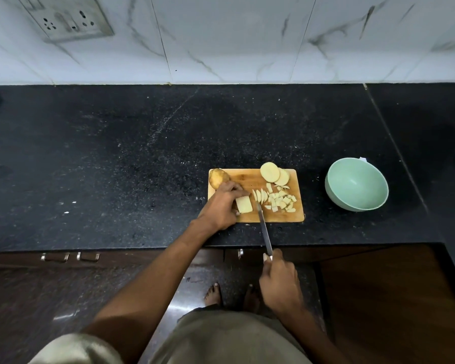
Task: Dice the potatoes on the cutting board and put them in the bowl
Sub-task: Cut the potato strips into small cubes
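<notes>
Black counter: potato slab under left hand, beside knife

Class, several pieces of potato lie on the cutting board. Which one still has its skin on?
The unpeeled potato piece at the board's far-left corner, just beyond the left hand: it alone shows brown skin. The others are pale cut flesh.

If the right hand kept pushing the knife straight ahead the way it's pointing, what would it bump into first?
Probably the thin potato slices. The right hand aims the long silver knife up the wooden cutting board, its tip beside the pale potato slab. Depth is hard to judge.
</notes>
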